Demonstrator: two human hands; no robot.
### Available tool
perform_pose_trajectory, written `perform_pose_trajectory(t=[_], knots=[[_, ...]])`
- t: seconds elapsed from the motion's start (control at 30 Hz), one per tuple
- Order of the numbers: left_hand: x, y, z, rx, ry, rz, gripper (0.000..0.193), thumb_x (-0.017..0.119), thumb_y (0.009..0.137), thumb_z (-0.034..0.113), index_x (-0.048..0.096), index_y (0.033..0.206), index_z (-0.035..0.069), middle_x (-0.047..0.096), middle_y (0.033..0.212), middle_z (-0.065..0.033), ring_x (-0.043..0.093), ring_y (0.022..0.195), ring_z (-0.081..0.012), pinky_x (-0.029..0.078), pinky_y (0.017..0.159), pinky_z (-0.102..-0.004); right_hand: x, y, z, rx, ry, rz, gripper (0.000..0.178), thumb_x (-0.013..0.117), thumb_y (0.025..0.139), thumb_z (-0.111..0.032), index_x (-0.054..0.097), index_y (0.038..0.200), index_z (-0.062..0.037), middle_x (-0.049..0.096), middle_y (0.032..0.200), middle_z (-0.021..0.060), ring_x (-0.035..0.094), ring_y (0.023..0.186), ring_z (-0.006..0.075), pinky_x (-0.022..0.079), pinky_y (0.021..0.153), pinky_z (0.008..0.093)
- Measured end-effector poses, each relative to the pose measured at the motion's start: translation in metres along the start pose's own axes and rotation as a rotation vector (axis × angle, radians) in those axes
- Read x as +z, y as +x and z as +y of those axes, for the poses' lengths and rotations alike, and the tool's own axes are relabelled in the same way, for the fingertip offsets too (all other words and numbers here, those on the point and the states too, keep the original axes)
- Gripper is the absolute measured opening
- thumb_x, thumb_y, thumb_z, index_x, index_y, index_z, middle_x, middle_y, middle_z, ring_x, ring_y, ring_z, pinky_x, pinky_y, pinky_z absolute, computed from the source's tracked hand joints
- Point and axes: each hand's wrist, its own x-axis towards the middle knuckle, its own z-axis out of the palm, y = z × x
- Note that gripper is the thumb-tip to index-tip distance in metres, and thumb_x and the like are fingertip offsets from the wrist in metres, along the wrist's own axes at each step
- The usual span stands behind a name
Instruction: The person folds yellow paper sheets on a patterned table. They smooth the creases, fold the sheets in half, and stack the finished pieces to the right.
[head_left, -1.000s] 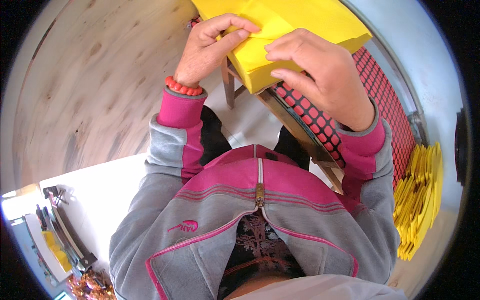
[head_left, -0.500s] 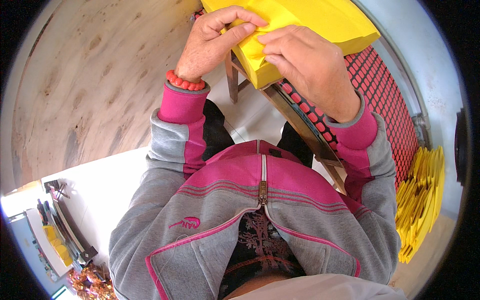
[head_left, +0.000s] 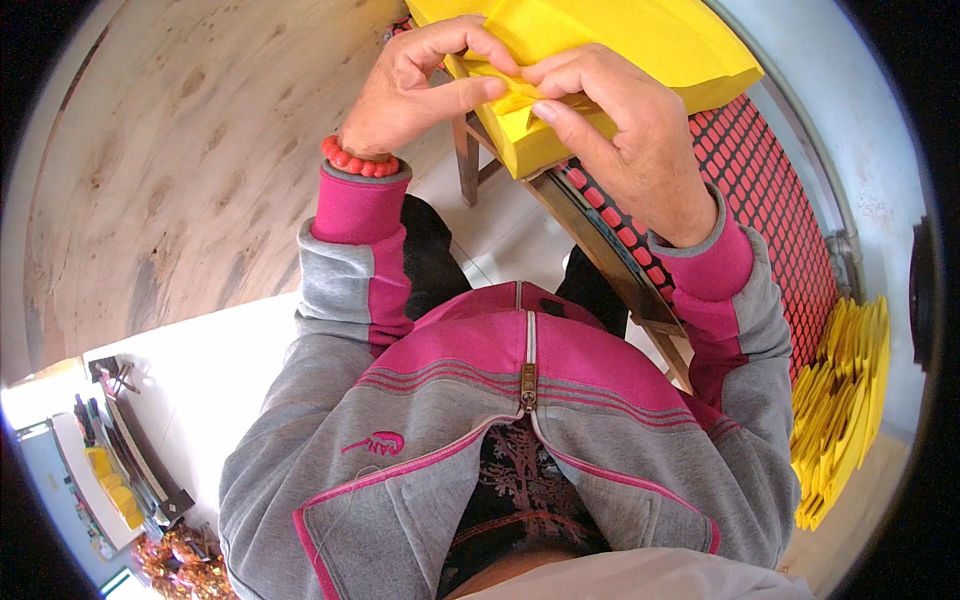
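Left hand (head_left: 415, 80) and right hand (head_left: 635, 135) pinch the yellow fabric (head_left: 640, 40), fingertips nearly together; its near end is crumpled, not yet flat; layered yellow pieces (head_left: 840, 410) lie rightward of it.

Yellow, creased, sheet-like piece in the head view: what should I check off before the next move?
1. Fingertips at the yellow, creased, sheet-like piece: ok, the bare left hand and bare right hand both meet at its near end.
2. Near end smooth: not ok, it is gathered and wrinkled around the fingertips.
3. Firm pinch: cannot tell.
4. Red beaded bracelet off the piece: ok, it sits on the left wrist.
5. Pile of folded yellow pieces apart from both hands: ok.
6. Full support underneath: cannot tell, the underside is hidden.
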Motion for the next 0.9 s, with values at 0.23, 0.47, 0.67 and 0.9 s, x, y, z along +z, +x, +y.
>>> perform_pose_trajectory(t=[0.23, 0.47, 0.67, 0.9], knots=[[0.003, -0.005, -0.015, -0.116, -0.07, 0.206, 0.01, 0.07, 0.097, 0.008, 0.068, 0.105, 0.004, 0.065, 0.101, 0.0025, 0.059, 0.094, -0.0079, 0.047, 0.085, -0.0245, -0.001, 0.001, -0.002, -0.018, -0.078, 0.17, 0.022, 0.077, 0.082, -0.01, 0.064, 0.099, -0.0051, 0.068, 0.105, 0.0129, 0.067, 0.093, 0.0328, 0.054, 0.079, 0.0393], [0.006, -0.006, -0.023, -0.1, -0.13, 0.247, 0.009, 0.069, 0.098, 0.008, 0.068, 0.106, 0.004, 0.066, 0.102, 0.0029, 0.059, 0.092, -0.006, 0.048, 0.082, -0.0221, 0.002, 0.003, 0.0, -0.138, -0.193, 0.097, 0.015, 0.073, 0.085, -0.012, 0.065, 0.096, -0.0053, 0.069, 0.114, 0.0149, 0.067, 0.101, 0.0335, 0.055, 0.084, 0.0406], [0.005, -0.008, -0.025, -0.08, -0.133, 0.236, 0.011, 0.068, 0.098, 0.008, 0.067, 0.108, 0.003, 0.066, 0.104, 0.0024, 0.059, 0.094, -0.0061, 0.048, 0.083, -0.0225, 0.004, 0.002, 0.0, -0.073, -0.09, 0.099, 0.013, 0.072, 0.086, -0.009, 0.064, 0.095, -0.0041, 0.068, 0.112, 0.0173, 0.067, 0.099, 0.0358, 0.054, 0.083, 0.041], [0.0, -0.01, -0.02, 0.01, -0.191, 0.172, 0.014, 0.064, 0.096, 0.002, 0.065, 0.11, 0.001, 0.066, 0.108, -0.0013, 0.06, 0.102, -0.0111, 0.047, 0.093, -0.0273, 0.003, 0.002, 0.0, -0.037, -0.039, 0.077, 0.011, 0.071, 0.089, -0.006, 0.065, 0.097, -0.0012, 0.069, 0.116, 0.0195, 0.068, 0.101, 0.0327, 0.052, 0.086, 0.0367]])
